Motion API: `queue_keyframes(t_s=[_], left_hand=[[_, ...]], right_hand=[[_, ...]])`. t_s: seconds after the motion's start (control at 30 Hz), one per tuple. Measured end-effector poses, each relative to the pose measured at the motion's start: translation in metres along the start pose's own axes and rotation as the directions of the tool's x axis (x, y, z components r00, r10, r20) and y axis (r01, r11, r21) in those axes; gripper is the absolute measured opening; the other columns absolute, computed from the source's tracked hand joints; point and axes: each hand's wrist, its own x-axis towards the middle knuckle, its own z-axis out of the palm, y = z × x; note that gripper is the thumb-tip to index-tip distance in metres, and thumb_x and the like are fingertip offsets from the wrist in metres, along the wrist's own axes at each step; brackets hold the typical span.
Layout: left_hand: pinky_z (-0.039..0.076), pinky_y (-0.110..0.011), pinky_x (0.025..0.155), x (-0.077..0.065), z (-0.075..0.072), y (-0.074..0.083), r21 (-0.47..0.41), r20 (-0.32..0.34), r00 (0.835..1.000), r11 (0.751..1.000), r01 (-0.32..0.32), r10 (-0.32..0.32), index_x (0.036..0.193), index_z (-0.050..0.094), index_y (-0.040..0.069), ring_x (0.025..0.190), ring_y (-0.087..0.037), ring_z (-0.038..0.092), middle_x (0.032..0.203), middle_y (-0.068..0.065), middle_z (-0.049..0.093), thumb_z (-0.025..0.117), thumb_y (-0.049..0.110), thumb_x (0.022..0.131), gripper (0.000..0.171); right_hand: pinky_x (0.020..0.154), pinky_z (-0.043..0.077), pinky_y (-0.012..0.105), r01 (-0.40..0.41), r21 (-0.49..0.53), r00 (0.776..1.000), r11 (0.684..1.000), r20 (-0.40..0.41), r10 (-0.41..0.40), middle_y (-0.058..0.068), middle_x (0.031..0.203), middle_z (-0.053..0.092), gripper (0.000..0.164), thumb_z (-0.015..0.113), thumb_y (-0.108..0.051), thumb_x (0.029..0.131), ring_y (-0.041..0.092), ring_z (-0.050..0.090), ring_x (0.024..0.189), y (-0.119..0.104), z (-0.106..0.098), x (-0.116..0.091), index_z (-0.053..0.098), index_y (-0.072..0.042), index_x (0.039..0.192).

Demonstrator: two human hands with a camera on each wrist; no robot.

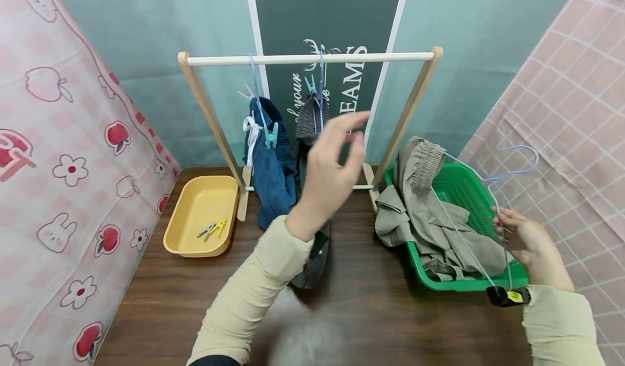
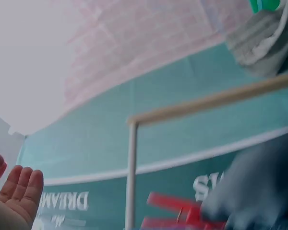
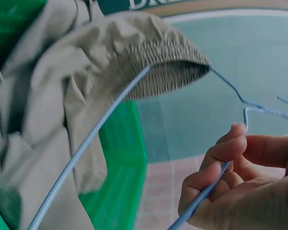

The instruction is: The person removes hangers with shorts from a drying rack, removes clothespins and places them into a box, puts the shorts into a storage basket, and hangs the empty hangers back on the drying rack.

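Observation:
My right hand (image 1: 529, 244) grips a blue wire hanger (image 3: 89, 143), fingers and thumb curled around one sloping side below the hook. Khaki trousers (image 3: 103, 62) hang by their elastic waistband over the hanger's other end, and their legs drape into a green basket (image 1: 451, 284). My left hand (image 1: 327, 171) is raised in front of the drying rack, thumb and fingers apart, holding nothing. Behind it, dark grey trousers (image 1: 312, 268) hang from the rack, partly hidden by the hand and arm. Blue trousers (image 1: 273, 187) with a white drawstring hang to their left, with a teal clothespin (image 1: 271, 135) at the waistband.
The rack has a white top bar (image 1: 293, 59) and wooden legs. A yellow tray (image 1: 200, 192) at the left holds several clothespins (image 1: 212, 229). Printed curtains surround the brown tabletop (image 1: 371, 312). A red clip-like thing (image 2: 173, 211) shows low in the left wrist view.

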Motion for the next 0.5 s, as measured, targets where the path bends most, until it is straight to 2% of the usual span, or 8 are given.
queue_keyframes(t_s=[0.1, 0.17, 0.23, 0.33, 0.4, 0.5], left_hand=[[0.054, -0.024, 0.087, 0.004, -0.022, -0.005, -0.052, -0.123, 0.992, 0.998, 0.024, -0.030, 0.116, 0.057, -0.011, 0.105, -0.030, 0.060, 0.114, -0.025, 0.061, 0.047, -0.002, 0.093, 0.027], [0.054, -0.026, 0.085, 0.006, -0.039, -0.009, -0.063, -0.179, 0.980, 0.995, 0.079, -0.090, 0.117, 0.057, -0.011, 0.106, -0.030, 0.060, 0.115, -0.025, 0.060, 0.047, -0.002, 0.093, 0.027], [0.054, -0.026, 0.086, 0.008, -0.055, -0.016, -0.056, -0.237, 0.956, 0.985, 0.162, -0.171, 0.118, 0.057, -0.009, 0.106, -0.027, 0.060, 0.117, -0.022, 0.060, 0.046, -0.001, 0.094, 0.028], [0.052, -0.025, 0.087, 0.010, -0.080, -0.034, -0.066, -0.327, 0.897, 0.954, 0.292, -0.297, 0.120, 0.057, -0.006, 0.105, -0.020, 0.059, 0.118, -0.018, 0.060, 0.045, 0.001, 0.095, 0.028], [0.051, -0.023, 0.087, 0.010, -0.096, -0.050, -0.060, -0.393, 0.845, 0.928, 0.369, -0.362, 0.120, 0.057, -0.003, 0.104, -0.016, 0.058, 0.118, -0.014, 0.061, 0.046, 0.003, 0.097, 0.027], [0.049, -0.024, 0.089, 0.006, -0.118, -0.076, -0.019, -0.474, 0.778, 0.888, 0.459, -0.412, 0.121, 0.057, 0.001, 0.104, -0.013, 0.057, 0.118, -0.010, 0.059, 0.047, 0.005, 0.097, 0.026]], right_hand=[[0.057, 0.043, 0.022, -0.007, -0.015, 1.000, 1.000, -0.005, 0.007, -0.002, 0.082, 0.064, 0.040, 0.032, -0.008, 0.104, 0.009, 0.055, 0.067, 0.005, 0.011, 0.005, 0.070, -0.019, 0.101], [0.058, 0.043, 0.021, -0.010, -0.041, 1.000, 0.999, -0.015, 0.009, -0.003, 0.083, 0.063, 0.039, 0.033, -0.009, 0.104, 0.009, 0.054, 0.067, 0.009, 0.018, 0.008, 0.070, -0.021, 0.101], [0.058, 0.041, 0.022, -0.014, -0.063, 0.999, 0.998, -0.044, 0.011, -0.005, 0.083, 0.064, 0.036, 0.036, -0.010, 0.103, 0.008, 0.053, 0.067, 0.013, 0.025, 0.011, 0.070, -0.023, 0.100], [0.058, 0.040, 0.022, -0.017, -0.074, 0.997, 0.997, -0.081, 0.011, -0.006, 0.083, 0.063, 0.031, 0.042, -0.012, 0.101, 0.008, 0.053, 0.067, 0.017, 0.034, 0.014, 0.070, -0.025, 0.099], [0.057, 0.041, 0.023, -0.018, -0.044, 0.996, 0.999, -0.086, 0.014, -0.005, 0.083, 0.062, 0.030, 0.042, -0.012, 0.101, 0.008, 0.052, 0.067, 0.019, 0.038, 0.015, 0.069, -0.024, 0.099], [0.058, 0.043, 0.024, -0.019, 0.053, 0.999, 0.998, -0.048, 0.022, -0.002, 0.084, 0.060, 0.034, 0.037, -0.009, 0.102, 0.010, 0.052, 0.068, 0.021, 0.043, 0.016, 0.068, -0.022, 0.101]])
